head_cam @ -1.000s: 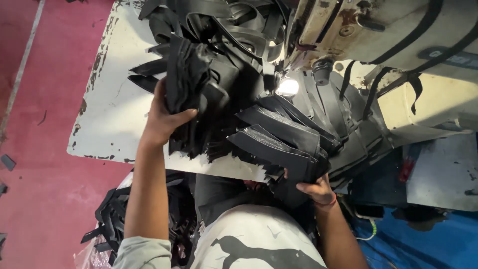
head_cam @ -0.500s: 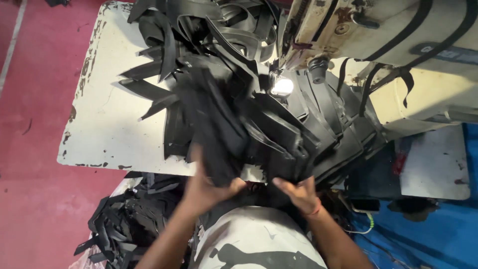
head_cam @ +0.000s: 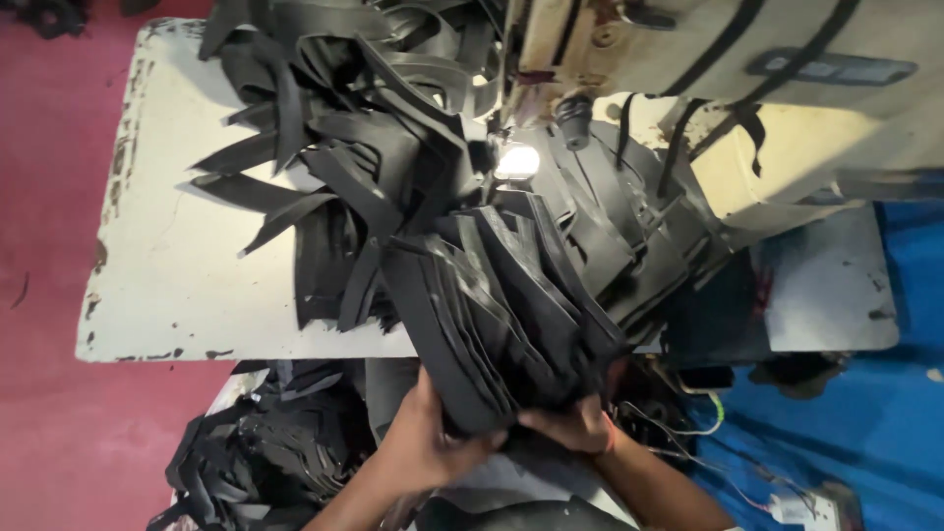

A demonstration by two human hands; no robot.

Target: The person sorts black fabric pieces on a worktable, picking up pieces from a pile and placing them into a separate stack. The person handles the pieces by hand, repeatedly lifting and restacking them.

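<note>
Fat stack of black cut pieces [head_cam: 501, 315] gripped from below, hanging over the near edge of the sewing table [head_cam: 216, 285].

Left hand [head_cam: 433, 442] curled under the stack's near-left end, right hand [head_cam: 575, 423] clamped on the near-right end, both squeezing the bundle between them, fingers mostly buried under the material. Best handled, probably, by keeping the pressure even from both sides so the layers stay squared, and knocking the ends flush before letting go; easy to fan out otherwise. Looks like flat, stiff, matte black strips, stacked on edge like a thick book, already splaying a bit at the far end. Behind it a messy heap of loose black pieces [head_cam: 334, 157] toward the far-left corner, the cream sewing machine [head_cam: 747, 108] with its lit lamp [head_cam: 518, 160] at the far right, more scraps [head_cam: 265, 452] below the near edge.
</note>
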